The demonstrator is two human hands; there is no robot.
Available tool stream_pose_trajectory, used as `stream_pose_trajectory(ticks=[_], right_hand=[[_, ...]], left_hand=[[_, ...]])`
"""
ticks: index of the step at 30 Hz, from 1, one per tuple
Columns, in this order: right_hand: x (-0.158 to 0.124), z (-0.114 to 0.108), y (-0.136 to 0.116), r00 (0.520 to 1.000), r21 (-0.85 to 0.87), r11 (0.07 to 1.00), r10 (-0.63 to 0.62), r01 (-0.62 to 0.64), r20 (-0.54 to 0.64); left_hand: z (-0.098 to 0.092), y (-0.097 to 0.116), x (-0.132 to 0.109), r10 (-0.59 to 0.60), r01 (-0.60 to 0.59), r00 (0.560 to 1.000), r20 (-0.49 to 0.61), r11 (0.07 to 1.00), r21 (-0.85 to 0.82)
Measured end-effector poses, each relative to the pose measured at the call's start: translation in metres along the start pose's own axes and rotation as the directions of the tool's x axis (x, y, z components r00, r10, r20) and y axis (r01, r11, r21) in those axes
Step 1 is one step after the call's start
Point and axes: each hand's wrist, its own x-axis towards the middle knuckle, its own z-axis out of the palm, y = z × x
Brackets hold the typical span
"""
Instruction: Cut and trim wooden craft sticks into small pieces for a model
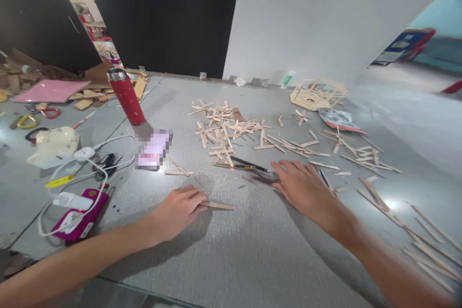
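My left hand (180,209) rests low over the table, its fingers closed on one end of a flat wooden craft stick (220,206). The stick's other end points right. To the right, my right hand (298,183) lies palm down, fingers stretched out and slightly apart. Its thumb side touches a dark, slim metal tool (263,179), blurred and partly covered by the hand, so its kind is unclear. Just behind the tool lies a black pen (249,162). A blue pen-like object (323,176) shows beside the right wrist. Two crossed sticks (179,172) lie beyond my left hand.
Many craft stick pieces (231,127) are heaped mid-table, with longer strips (415,236) at right. A wooden stick frame (317,95) stands at the back. On the left are a red bottle (128,98), a phone (154,149), a purple power strip (81,214) and white cables.
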Motion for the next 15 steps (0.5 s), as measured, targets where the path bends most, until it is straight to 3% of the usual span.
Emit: stream_pose_trajectory(ticks=[6,15], right_hand=[[0.026,0.017,-0.025,0.971,0.134,0.973,-0.165,0.189,-0.174],[0.026,0.028,-0.034,0.946,0.204,0.954,-0.159,0.222,-0.283]], left_hand=[[0.0,0.001,0.0,-0.012,0.011,1.0,0.011,1.0,0.018],[0.002,0.002,0.0,-0.05,0.051,0.999,-0.017,0.999,0.012]])
